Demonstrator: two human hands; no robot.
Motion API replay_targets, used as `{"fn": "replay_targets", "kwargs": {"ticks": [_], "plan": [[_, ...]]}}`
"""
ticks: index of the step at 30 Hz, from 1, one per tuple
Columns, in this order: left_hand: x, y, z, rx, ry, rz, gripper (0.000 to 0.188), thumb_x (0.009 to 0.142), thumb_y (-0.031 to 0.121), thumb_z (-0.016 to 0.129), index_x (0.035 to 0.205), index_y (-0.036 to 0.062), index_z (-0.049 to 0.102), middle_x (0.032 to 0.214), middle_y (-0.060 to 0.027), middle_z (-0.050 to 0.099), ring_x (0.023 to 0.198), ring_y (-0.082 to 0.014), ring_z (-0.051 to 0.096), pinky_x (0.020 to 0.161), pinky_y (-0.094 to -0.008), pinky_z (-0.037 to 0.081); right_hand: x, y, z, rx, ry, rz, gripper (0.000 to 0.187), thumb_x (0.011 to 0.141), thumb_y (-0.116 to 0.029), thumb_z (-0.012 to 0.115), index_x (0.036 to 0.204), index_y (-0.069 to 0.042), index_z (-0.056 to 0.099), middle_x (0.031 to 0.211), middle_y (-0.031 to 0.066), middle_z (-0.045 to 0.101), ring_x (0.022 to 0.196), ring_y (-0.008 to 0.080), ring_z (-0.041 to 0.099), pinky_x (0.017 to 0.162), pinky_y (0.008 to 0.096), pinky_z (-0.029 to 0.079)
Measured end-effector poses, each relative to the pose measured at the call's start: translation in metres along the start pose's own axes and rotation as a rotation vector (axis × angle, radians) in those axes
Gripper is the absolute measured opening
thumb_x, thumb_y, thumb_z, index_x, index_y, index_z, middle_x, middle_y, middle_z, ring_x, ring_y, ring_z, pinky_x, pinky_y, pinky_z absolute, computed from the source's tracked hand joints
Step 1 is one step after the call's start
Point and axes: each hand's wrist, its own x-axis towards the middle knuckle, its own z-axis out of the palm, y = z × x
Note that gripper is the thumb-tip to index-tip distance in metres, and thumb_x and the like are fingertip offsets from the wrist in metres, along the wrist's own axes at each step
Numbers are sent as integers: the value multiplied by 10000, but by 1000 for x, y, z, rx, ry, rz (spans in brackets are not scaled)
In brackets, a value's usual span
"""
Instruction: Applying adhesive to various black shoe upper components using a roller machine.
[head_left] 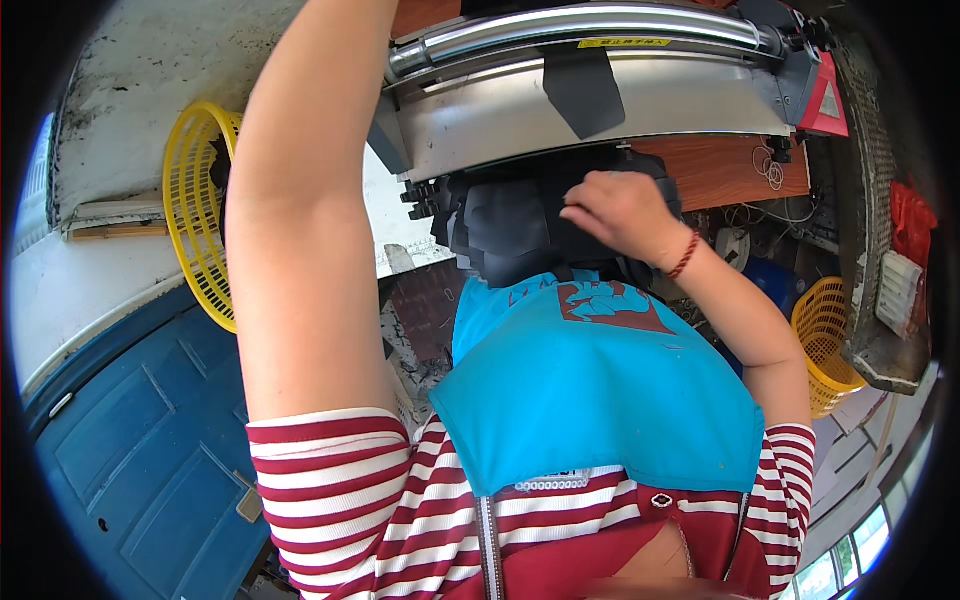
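Hovering at the dark pile (505, 220) between the silver roller (500, 36) and the blue apron (600, 400), the right hand (635, 215) is held with fingers loosely curled, though whether anything is gripped cannot be told; the left hand is cut off from view, its fingers unseen. A black piece (585, 95) is laid over the metal plate (470, 125). One yellow basket (192, 220) is partly blocked by the left arm (305, 220), while a second yellow basket (822, 345) and a red bag (912, 225) are seen rightward.
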Motion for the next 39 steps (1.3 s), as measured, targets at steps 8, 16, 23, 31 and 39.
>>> {"fn": "replay_targets", "kwargs": {"ticks": [8, 16, 23, 31, 39], "plan": [[-66, 58, -79, -123, -23, 265, 433, 952, 16, 511, 1365, 144, 541, 1011, -95, 578, 742, -216, 573, 549, -335, 514, 12, -4, 75, -274, -145, 72, 252, 819, -277, 769, 937, -92, 646, 1021, 85, 608, 1005, 274, 586, 866, 408, 455], [-68, 65, -127, -17, 356, 368, 705, 929, -99, 471, 1575, 177, 411, 1507, -207, 481, 766, -241, 622, 530, -365, 542, 6, 4, 57, -116, -137, 14, 274, 824, -237, 778, 1029, -101, 658, 959, 85, 656, 943, 276, 643, 876, 415, 476], [-35, 5, -229, 272, 568, 543, 722, 874, -87, 490, 1561, 127, 424, 1467, -223, 555, 755, -238, 652, 589, -347, 566, 8, -2, 61, -52, -202, 126, 280, 828, -215, 786, 1060, -97, 680, 925, 82, 685, 918, 293, 663, 891, 424, 465], [-122, -218, -217, 760, 389, 530, 327, 911, 115, 638, 1223, 177, 711, 1038, -155, 743, 941, -344, 721, 826, -411, 556, 7, -2, 47, 119, -140, 69, 157, 828, -167, 781, 888, -96, 655, 862, 62, 673, 858, 263, 660, 804, 414, 473], [-257, -350, -161, 749, -219, -31, 437, 785, 138, 689, 1212, 59, 739, 1253, -161, 716, 1190, -326, 662, 1066, -378, 495, 3, -15, -6, 452, -22, 140, 179, 864, -140, 779, 967, -54, 660, 910, 85, 728, 830, 293, 700, 750, 383, 539]]}}
